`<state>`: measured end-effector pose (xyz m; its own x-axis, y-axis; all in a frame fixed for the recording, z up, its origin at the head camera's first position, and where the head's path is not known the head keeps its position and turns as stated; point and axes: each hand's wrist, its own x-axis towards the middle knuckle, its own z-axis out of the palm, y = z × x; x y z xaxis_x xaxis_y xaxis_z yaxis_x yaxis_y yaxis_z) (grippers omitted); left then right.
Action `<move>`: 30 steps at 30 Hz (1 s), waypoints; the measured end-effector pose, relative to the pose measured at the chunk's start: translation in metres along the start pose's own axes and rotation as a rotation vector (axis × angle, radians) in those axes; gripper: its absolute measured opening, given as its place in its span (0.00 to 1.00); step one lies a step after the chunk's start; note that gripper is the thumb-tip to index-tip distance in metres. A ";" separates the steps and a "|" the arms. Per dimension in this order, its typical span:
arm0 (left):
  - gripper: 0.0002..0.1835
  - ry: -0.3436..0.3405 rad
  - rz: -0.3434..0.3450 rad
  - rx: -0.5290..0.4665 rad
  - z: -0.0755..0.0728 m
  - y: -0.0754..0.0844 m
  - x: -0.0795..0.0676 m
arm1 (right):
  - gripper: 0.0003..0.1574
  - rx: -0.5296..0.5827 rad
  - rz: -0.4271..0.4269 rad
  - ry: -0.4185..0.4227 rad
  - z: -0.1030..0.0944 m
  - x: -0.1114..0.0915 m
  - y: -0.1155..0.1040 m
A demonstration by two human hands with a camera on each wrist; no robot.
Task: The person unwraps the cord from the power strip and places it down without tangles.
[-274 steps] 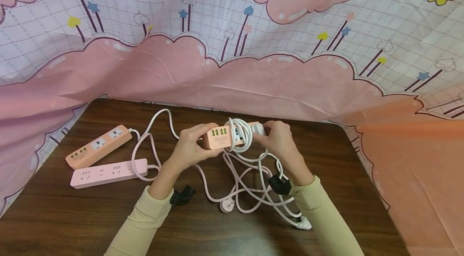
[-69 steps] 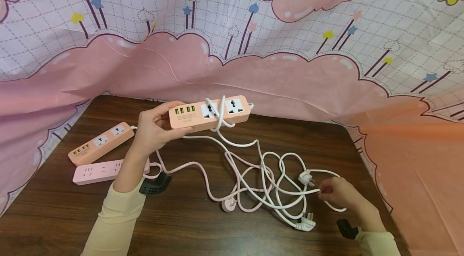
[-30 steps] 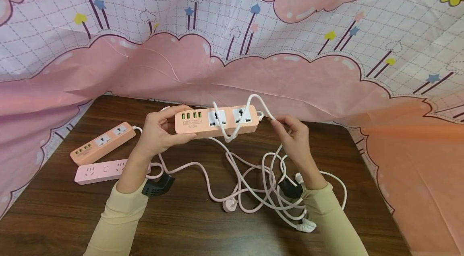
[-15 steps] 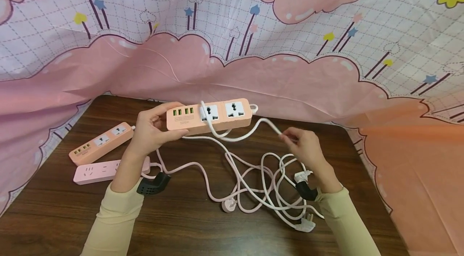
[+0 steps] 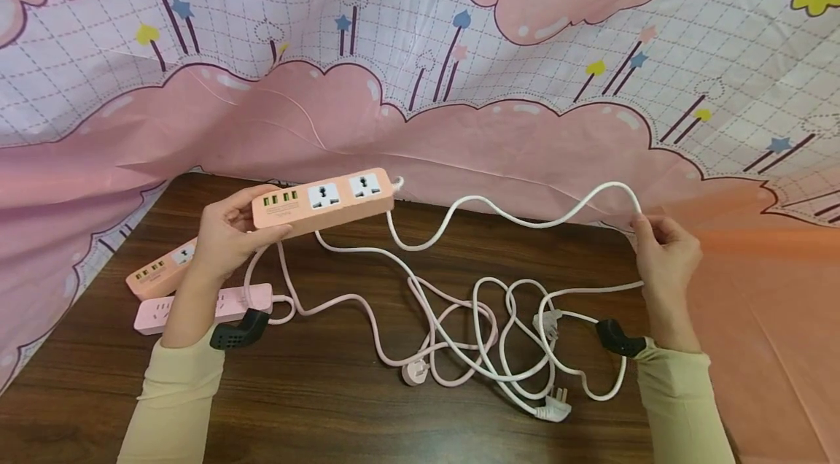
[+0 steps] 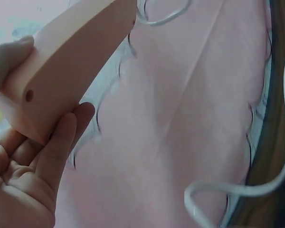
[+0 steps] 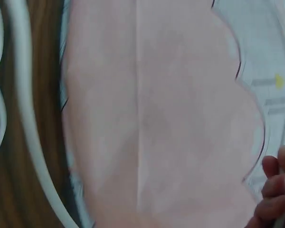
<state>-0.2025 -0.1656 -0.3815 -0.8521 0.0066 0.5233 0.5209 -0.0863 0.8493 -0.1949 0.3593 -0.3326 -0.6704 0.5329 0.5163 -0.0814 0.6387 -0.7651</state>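
My left hand (image 5: 223, 241) grips the left end of a peach power strip (image 5: 341, 205), held above the table with its sockets and USB ports showing. In the left wrist view, thumb and fingers lie on opposite sides of the strip (image 6: 80, 61). From the strip's right end its white cord (image 5: 485, 201) runs in waves through the air to my right hand (image 5: 668, 260), which pinches it at the far right. More cord hangs below that hand to the table. At the right wrist view's edge, curled fingers (image 7: 273, 194) hold the cord.
At left, partly behind the left arm, lie a second peach power strip (image 5: 154, 274) and a pink power strip (image 5: 256, 296). Tangled cords cover the table's middle right, with a pink plug (image 5: 415, 372), a white plug (image 5: 554, 407) and another plug (image 5: 546, 322). A patterned curtain (image 5: 525, 150) hangs behind.
The cord once coiled round the power strip no longer wraps it. My right hand has drawn the cord far right, while my left hand has shifted left with the strip.
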 end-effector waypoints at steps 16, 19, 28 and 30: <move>0.23 0.131 -0.260 0.348 -0.078 -0.041 -0.025 | 0.20 -0.415 -0.116 -0.672 -0.028 -0.018 0.077; 0.27 0.109 -0.333 0.393 -0.092 -0.050 -0.031 | 0.16 -0.394 -0.166 -0.698 -0.021 -0.024 0.075; 0.28 -0.004 -0.305 0.384 -0.158 -0.059 -0.053 | 0.12 -0.342 -0.212 -0.753 -0.011 -0.039 0.060; 0.28 0.020 -0.317 0.395 -0.180 -0.073 -0.060 | 0.12 -0.328 -0.218 -0.750 -0.010 -0.041 0.057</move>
<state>-0.1987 -0.3393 -0.4873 -0.9702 -0.0482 0.2374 0.2126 0.3002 0.9299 -0.1643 0.3795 -0.3938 -0.9857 -0.0557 0.1588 -0.1248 0.8751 -0.4676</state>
